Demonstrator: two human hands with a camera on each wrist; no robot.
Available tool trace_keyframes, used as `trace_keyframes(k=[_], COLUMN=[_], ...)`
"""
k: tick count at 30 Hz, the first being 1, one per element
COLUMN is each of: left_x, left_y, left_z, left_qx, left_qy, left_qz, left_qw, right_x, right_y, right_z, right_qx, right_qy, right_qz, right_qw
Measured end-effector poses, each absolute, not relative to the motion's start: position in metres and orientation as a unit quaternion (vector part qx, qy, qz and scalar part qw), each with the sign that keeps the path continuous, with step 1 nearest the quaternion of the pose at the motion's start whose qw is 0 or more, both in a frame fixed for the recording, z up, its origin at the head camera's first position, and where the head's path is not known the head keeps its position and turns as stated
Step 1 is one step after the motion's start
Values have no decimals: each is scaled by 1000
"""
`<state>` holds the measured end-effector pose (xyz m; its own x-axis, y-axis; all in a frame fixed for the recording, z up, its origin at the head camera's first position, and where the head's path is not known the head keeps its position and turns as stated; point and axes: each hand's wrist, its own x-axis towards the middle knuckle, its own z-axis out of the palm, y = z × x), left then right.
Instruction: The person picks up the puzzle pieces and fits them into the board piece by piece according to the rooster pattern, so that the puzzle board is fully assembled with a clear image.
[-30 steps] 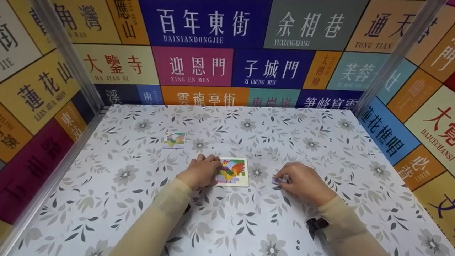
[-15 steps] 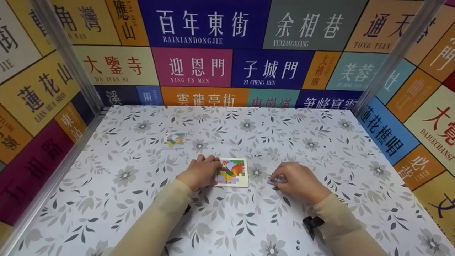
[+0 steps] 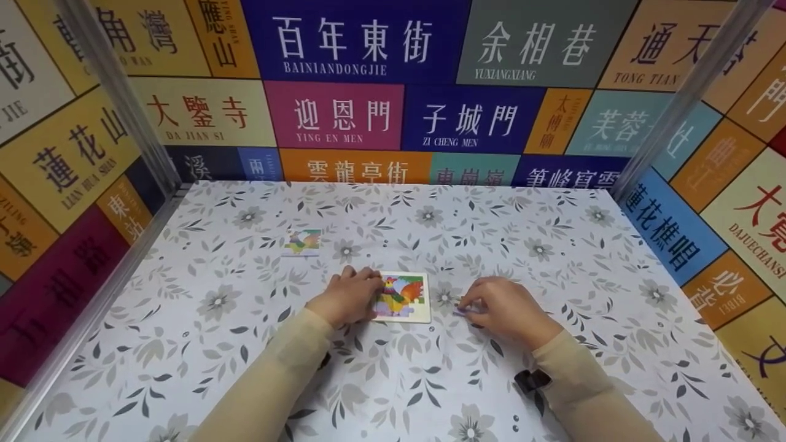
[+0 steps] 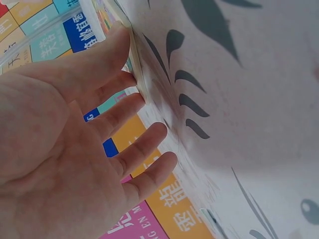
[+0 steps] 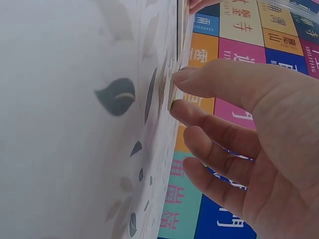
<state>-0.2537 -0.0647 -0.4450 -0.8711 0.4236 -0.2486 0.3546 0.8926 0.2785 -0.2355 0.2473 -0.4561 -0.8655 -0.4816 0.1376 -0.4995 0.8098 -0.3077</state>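
Note:
A jigsaw puzzle board (image 3: 419,314) with a cream frame and a colourful rooster picture lies flat mid-table. My left hand (image 3: 348,296) holds its left end, the thumb and first fingers at the edge; the other fingers stay off it in the left wrist view. That hand hides the board's left side. To the right, my right hand (image 3: 508,309) pinches a small, partly purple puzzle piece (image 3: 460,309) between thumb and index finger, close over the tablecloth. In the right wrist view the piece (image 5: 171,95) shows as a thin edge, with the remaining fingers (image 5: 214,184) loosely bent.
Farther back on the left lies a small block of rooster picture pieces (image 3: 302,243). A white tablecloth (image 3: 381,380) with grey leaves and flowers covers the table. Colourful sign-printed walls (image 3: 334,116) stand behind and at both sides, with clear strips (image 3: 123,92) at the corners.
My right hand has slid left toward the board with the puzzle piece in its pinch. The left hand and the board have kept their place.

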Motion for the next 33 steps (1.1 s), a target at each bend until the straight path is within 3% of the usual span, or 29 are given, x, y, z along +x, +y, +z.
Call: trace_keyframes(k=[33], left_x=[-253], left_y=[-64], left_z=[-443], left_qx=[204], left_qy=[960], left_qz=[112], left_qw=[152], right_x=[-241], right_y=[213], right_z=[-458], right_qx=[291], right_qy=[-940], right_qz=[174], right_qw=[37])
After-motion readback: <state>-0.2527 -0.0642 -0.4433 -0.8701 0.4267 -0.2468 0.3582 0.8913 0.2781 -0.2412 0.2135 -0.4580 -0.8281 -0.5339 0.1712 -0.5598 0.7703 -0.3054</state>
